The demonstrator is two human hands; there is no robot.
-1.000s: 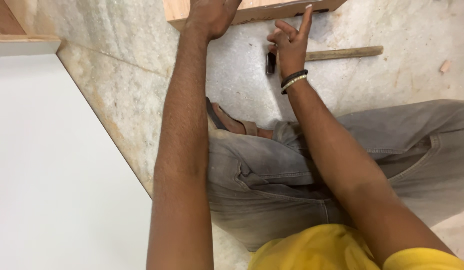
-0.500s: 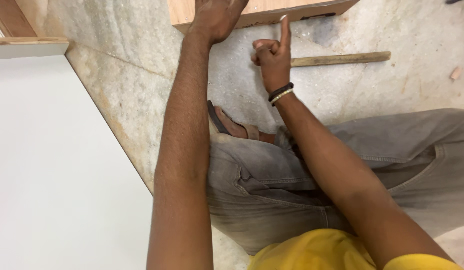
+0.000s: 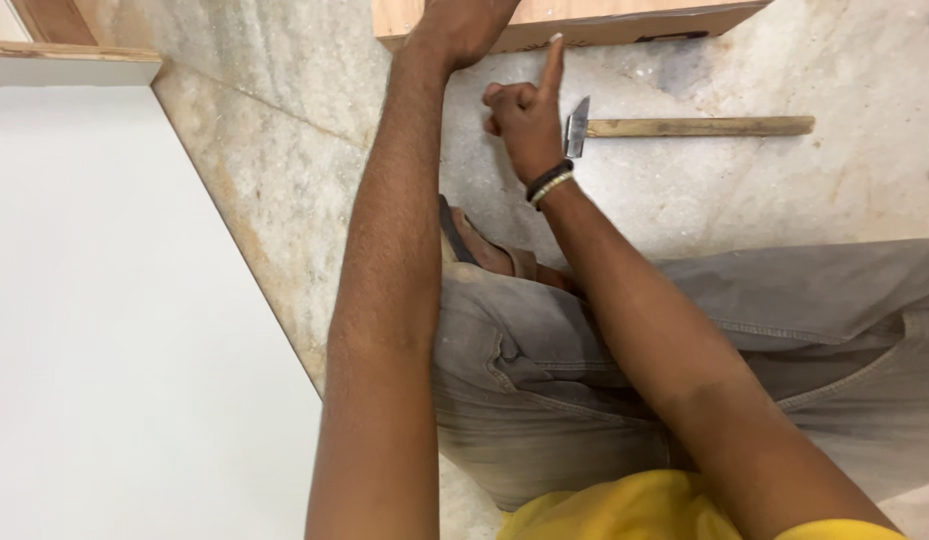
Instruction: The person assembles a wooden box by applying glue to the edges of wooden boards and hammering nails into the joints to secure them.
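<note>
My left hand (image 3: 463, 28) reaches up and lies on the edge of a light wooden board (image 3: 625, 18) at the top of the view; its fingers are cut off by the frame. My right hand (image 3: 525, 118) hovers just below the board with the index finger pointing up and the other fingers curled, and nothing shows in it. It wears dark and pale bands at the wrist. A hammer (image 3: 685, 127) with a wooden handle lies on the stone floor, its metal head right beside my right hand.
A large white panel (image 3: 115, 320) covers the left side, with a wood-edged strip (image 3: 65, 52) at its top. My grey-trousered leg (image 3: 685, 330) and a brown sandal (image 3: 475, 245) lie on the mottled stone floor (image 3: 285, 170).
My right hand has shifted left, away from the hammer, so the hammer's head now shows beside it. My left hand stays on the board.
</note>
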